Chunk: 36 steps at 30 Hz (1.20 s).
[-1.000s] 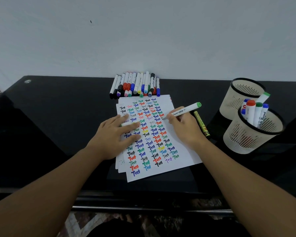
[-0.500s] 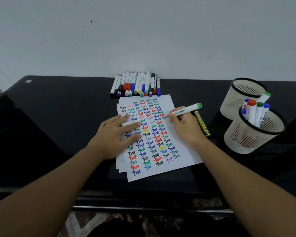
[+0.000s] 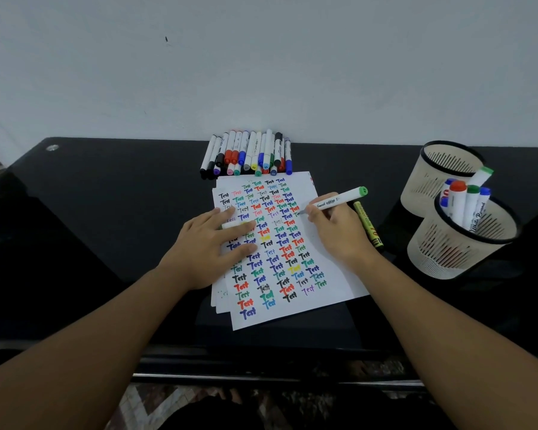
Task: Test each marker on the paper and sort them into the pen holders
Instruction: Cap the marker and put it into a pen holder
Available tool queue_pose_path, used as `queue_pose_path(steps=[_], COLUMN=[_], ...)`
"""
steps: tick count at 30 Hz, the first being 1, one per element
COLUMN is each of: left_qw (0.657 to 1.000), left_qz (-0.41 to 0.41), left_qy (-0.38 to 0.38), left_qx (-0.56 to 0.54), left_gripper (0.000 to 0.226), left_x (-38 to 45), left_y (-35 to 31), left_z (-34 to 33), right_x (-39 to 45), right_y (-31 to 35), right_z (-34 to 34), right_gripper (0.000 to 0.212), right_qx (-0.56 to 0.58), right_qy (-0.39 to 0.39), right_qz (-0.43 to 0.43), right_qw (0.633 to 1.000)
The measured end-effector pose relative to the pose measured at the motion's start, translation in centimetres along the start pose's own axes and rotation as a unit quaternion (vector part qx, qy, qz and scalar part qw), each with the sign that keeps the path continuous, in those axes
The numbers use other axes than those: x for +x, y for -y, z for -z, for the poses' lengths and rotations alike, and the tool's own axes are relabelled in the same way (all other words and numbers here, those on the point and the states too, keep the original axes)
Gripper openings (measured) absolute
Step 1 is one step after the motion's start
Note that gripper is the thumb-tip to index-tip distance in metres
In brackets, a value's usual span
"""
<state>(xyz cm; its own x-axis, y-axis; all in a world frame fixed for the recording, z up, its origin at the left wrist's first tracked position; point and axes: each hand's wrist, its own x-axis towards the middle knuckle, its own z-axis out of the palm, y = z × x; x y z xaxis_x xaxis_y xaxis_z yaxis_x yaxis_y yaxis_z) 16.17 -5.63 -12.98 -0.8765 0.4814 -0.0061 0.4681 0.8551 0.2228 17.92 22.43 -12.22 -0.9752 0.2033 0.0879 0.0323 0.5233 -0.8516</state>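
A stack of white paper (image 3: 330,274) covered in coloured "Test" words lies on the black table. My right hand (image 3: 339,231) grips a white marker with a green end (image 3: 342,200), its tip on the paper's right side. My left hand (image 3: 212,246) presses flat on the paper, with a white marker cap (image 3: 233,225) held between its fingers. A row of several markers (image 3: 249,153) lies behind the paper by the wall. Two beige mesh pen holders stand at the right: the near one (image 3: 448,243) holds several markers, the far one (image 3: 429,178) looks empty.
A yellow-green marker (image 3: 368,225) lies on the table just right of my right hand. The black glossy table (image 3: 106,212) runs up to a white wall (image 3: 261,72). Its front edge is near my forearms.
My right hand has barely shifted while the marker tip stays on the paper. My left hand stays pressed in place.
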Motion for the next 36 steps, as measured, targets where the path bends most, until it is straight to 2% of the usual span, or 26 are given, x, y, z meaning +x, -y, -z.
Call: queue_pose_path(steps=[9,26,31,33,36], left_qw=[1.000,1.000,1.000,0.999,0.987], left_qz=[-0.001,-0.005,-0.004,-0.013,-0.024], left_qy=[-0.006,-0.003,-0.002,-0.033,-0.135], left_qx=[0.002,0.004,-0.001,-0.025,-0.081], left_gripper=[0.070,0.070,0.073,0.069,0.067], left_x=[0.0,0.0,0.0,-0.4,-1.0], left_y=[0.1,0.1,0.0,-0.3,-0.5], left_z=[-0.1,-0.1,0.1,0.3,0.2], right_x=[0.0,-0.3,-0.4,-0.6,-0.7], right_y=[0.0,0.4,0.4,0.5,0.4], right_z=[0.1,0.1,0.1,0.3,0.2], right_gripper=[0.014,0.016,0.012,0.011,0.013], right_qx=[0.015,-0.004,0.018,0.057,0.102], right_qy=[-0.018,-0.003,-0.027,-0.038,-0.044], right_qz=[0.006,0.002,0.016,0.044,0.078], right_qw=[1.000,1.000,0.999,0.997,0.991])
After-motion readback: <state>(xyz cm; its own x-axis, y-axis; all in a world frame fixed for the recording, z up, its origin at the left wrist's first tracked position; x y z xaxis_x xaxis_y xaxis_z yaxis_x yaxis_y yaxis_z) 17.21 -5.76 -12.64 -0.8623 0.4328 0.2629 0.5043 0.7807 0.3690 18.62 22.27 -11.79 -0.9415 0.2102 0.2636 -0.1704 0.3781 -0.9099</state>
